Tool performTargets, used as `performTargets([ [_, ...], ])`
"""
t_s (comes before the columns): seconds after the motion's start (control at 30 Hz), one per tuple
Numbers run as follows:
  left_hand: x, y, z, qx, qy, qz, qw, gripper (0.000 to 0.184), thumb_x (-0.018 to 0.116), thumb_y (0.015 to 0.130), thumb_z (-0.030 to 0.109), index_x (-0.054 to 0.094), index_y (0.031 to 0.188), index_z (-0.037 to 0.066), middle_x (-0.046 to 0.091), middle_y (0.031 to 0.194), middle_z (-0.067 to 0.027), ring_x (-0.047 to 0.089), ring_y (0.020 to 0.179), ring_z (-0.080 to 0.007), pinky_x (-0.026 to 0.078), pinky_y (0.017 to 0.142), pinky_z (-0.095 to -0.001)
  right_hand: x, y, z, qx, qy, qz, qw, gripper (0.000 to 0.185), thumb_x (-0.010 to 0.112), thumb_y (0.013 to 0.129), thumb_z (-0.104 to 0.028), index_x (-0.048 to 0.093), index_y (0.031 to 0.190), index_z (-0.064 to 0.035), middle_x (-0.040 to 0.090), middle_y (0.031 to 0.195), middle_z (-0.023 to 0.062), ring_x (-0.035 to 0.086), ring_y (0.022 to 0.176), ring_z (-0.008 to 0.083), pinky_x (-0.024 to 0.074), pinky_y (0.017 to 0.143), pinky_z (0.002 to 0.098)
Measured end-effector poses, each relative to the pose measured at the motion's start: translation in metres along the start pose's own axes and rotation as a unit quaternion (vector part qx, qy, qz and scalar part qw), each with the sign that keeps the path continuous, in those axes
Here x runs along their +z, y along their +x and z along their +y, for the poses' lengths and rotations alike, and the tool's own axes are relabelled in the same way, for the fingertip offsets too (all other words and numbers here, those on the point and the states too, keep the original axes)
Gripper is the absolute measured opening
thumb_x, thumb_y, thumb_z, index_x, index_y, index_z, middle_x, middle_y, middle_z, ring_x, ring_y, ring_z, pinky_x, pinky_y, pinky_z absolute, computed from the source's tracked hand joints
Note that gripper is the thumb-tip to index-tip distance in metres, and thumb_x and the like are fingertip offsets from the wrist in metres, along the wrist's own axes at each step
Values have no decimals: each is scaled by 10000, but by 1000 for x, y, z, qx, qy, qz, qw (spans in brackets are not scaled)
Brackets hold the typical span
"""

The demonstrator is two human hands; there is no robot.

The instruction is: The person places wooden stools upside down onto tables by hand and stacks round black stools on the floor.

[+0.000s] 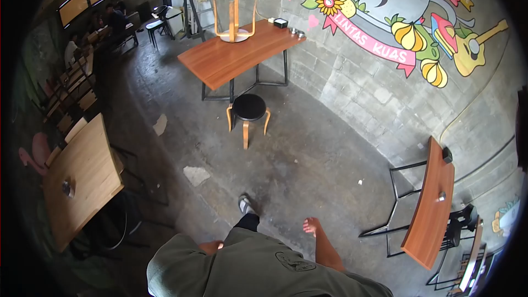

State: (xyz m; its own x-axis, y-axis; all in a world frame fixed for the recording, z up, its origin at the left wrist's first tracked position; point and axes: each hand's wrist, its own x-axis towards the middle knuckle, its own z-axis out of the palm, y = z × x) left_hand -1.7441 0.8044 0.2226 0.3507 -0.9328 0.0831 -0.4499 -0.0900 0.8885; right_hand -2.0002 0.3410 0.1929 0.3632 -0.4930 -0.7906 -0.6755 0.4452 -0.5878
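My right hand (pixel 311 226) hangs out over the bare floor, empty, with its fingers a little apart. Only a small part of my left hand (pixel 220 246) shows beside the green shirt; its fingers are mostly hidden. In front of me stands a round stool (pixel 248 108) with a black seat and light wooden legs. It is out of reach of both hands, close to the near side of a reddish-brown table (pixel 220 66). On that table another stool (pixel 235 36) rests upside down, legs up.
A pale wooden table (pixel 88 181) with an ashtray-like object stands left. Another brown table (pixel 432 209) is by the right wall. A stepladder (pixel 198 3) and several seated people (pixel 116 19) are at the back. Light patches (pixel 196 175) mark the concrete floor.
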Motion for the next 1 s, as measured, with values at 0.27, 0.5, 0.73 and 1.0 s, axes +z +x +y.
performTargets([
  [0.27,-35,210,-191,-518,-396,0,758,168,643,786,291,589,805,133,610,704,-42,592,569,-162,500,495,-339,-15,24,-46,174,3,26,984,337,548,797,-272,548,979,12,625,975,184,635,802,317,536,731,446],
  [0.5,-154,427,-156,-467,-247,169,832,232,496,872,340,567,939,130,628,824,-17,538,528,-125,418,434,-276,2,122,-165,166,-84,-20,982,289,549,796,-280,556,946,-33,630,912,141,635,774,272,533,701,423],
  [0.73,-147,444,-203,-575,-357,141,722,204,549,842,320,585,970,165,599,804,6,552,580,-133,476,527,-291,25,270,-353,91,-173,-64,979,246,536,805,-256,565,917,-40,624,826,120,610,660,229,525,621,392],
  [1.0,-114,422,-251,-714,-368,279,527,313,533,823,304,572,1063,108,655,967,-73,626,615,-203,467,428,-319,101,558,-545,-49,-343,-51,937,231,606,750,-282,581,753,-52,600,649,76,596,634,260,490,580,395],
])
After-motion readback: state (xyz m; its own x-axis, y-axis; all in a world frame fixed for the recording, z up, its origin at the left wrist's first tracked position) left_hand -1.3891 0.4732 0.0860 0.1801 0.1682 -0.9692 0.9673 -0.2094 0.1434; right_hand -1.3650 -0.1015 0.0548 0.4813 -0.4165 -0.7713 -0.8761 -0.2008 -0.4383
